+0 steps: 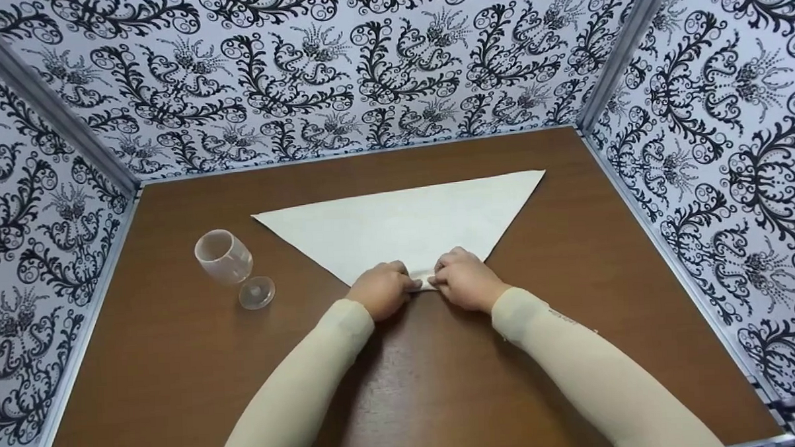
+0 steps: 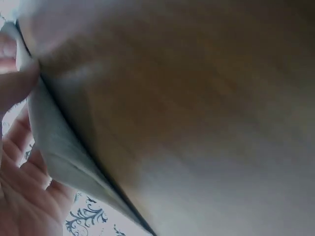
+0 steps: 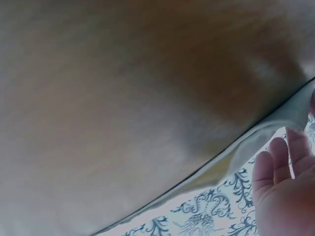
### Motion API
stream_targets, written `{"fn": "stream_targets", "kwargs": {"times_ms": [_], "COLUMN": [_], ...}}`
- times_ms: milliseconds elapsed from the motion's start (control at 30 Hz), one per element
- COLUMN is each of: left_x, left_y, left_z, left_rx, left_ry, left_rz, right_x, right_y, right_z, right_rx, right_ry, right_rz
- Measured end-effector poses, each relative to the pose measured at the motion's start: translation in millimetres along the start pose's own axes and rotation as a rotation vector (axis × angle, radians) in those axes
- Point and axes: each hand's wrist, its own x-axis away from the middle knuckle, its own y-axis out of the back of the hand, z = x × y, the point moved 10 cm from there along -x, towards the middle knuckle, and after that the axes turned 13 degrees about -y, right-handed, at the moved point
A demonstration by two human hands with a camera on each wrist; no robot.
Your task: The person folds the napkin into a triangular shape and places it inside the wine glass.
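Brown table (image 1: 177, 363) — both hands pinch napkin (image 1: 404, 223) tip | glass (image 1: 230, 266) lies left

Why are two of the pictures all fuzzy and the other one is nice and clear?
Head view: sharp and evenly lit, so the white napkin, the clear glass and both hands show well, with soft shadows under the arms. Left wrist view: very close to the table, so it is blurry. Right wrist view: blurry too, with pale glare on the wood.

Right hand (image 3: 283, 189) at white napkin's (image 3: 246, 147) edge on brown table (image 3: 123, 98).
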Motion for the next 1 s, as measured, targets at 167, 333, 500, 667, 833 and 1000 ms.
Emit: {"fn": "stream_targets", "kwargs": {"times_ms": [167, 333, 500, 667, 833, 1000], "left_x": [5.0, 5.1, 1.7, -2.0, -1.4, 2.2], "left_y": [-3.0, -5.4, -7.5, -5.9, -5.1, -6.0], "left_z": [9.9, 18.3, 20.8, 18.8, 20.1, 24.6], "left_rx": [0.107, 0.171, 0.171, 0.131, 0.1, 0.1], "left_ry": [0.046, 0.103, 0.133, 0.143, 0.191, 0.238], "left_rz": [0.043, 0.055, 0.053, 0.029, 0.016, 0.016], "right_x": [5.1, 3.4, -0.5, -2.0, -1.4, -1.5], "right_y": [-7.1, -13.1, -8.9, -4.5, -2.1, -1.7], "right_z": [-17.6, -28.8, -26.2, -18.6, -8.7, -6.0], "right_rx": [-0.061, -0.092, -0.079, -0.054, -0.012, -0.006], "right_ry": [-0.049, -0.12, -0.117, -0.1, -0.049, -0.043], "right_rz": [0.14, 0.197, 0.138, 0.084, 0.061, 0.065]}}
